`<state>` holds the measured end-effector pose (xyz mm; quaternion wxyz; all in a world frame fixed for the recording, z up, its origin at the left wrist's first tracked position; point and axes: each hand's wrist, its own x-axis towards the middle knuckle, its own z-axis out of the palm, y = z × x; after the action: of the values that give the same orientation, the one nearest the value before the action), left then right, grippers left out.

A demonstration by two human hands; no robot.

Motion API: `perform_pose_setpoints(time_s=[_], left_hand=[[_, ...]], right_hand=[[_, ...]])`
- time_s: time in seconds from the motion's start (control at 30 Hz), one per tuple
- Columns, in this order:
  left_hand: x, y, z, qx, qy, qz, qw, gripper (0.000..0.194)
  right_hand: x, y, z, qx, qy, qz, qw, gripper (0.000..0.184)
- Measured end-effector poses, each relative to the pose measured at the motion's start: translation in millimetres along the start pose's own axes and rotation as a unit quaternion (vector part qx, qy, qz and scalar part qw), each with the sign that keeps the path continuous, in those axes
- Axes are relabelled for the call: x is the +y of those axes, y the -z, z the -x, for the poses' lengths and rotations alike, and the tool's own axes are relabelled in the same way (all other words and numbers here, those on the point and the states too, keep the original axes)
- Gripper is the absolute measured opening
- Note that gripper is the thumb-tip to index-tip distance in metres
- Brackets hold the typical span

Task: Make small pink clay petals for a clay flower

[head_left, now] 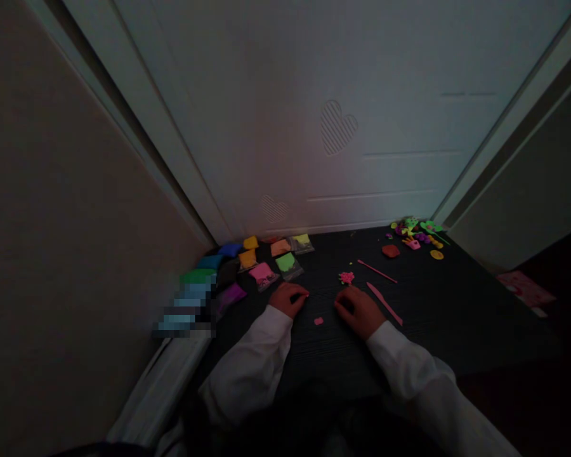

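My left hand (pixel 288 298) rests low on the dark floor mat (pixel 457 311), fingers curled together; what they hold, if anything, is too dark to make out. My right hand (pixel 359 311) lies close beside it, fingers also curled, just below a small pink clay flower (pixel 346 277). A small pink clay lump (pixel 318 321) sits on the mat between the hands. A pink clay knife (pixel 384 303) lies right of my right hand, and a thin pink stick (pixel 377 271) lies beyond it. Both arms wear white sleeves.
Several small bags of coloured clay (pixel 262 274) are spread at the left by the wall. Finished clay pieces (pixel 416 233) and a red lump (pixel 391 251) lie at the back right. A white door (pixel 342 114) stands directly ahead. A pink sheet (pixel 523 289) lies far right.
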<state>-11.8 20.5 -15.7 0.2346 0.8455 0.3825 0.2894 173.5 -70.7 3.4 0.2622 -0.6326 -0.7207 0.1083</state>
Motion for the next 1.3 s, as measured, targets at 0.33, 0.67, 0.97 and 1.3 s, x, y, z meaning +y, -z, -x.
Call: perform_pose_setpoints(time_s=[0.33,0.67,0.97,1.3], left_hand=[[-4.3,-1.0,-0.5,-0.016,0.006,-0.015,1.0,0.016],[-4.2,-2.6,-0.4,0.005,0.02,-0.003,1.0,0.019],[-5.1,-2.3,-0.8,-0.007,0.019,-0.018,1.0,0.019],[-6.3,-3.5,0.4,-0.005,0.02,-0.023,1.0,0.02]], right_hand=[[0.5,-0.9,-0.3,-0.004,0.004,-0.001,1.0,0.011],[0.7,0.5,0.1,-0.004,0.009,-0.004,1.0,0.012],[2.5,-1.4,0.1,-0.004,-0.001,-0.028,1.0,0.007],[5.4,-4.1,1.3,-0.015,-0.015,-0.062,0.998,0.008]])
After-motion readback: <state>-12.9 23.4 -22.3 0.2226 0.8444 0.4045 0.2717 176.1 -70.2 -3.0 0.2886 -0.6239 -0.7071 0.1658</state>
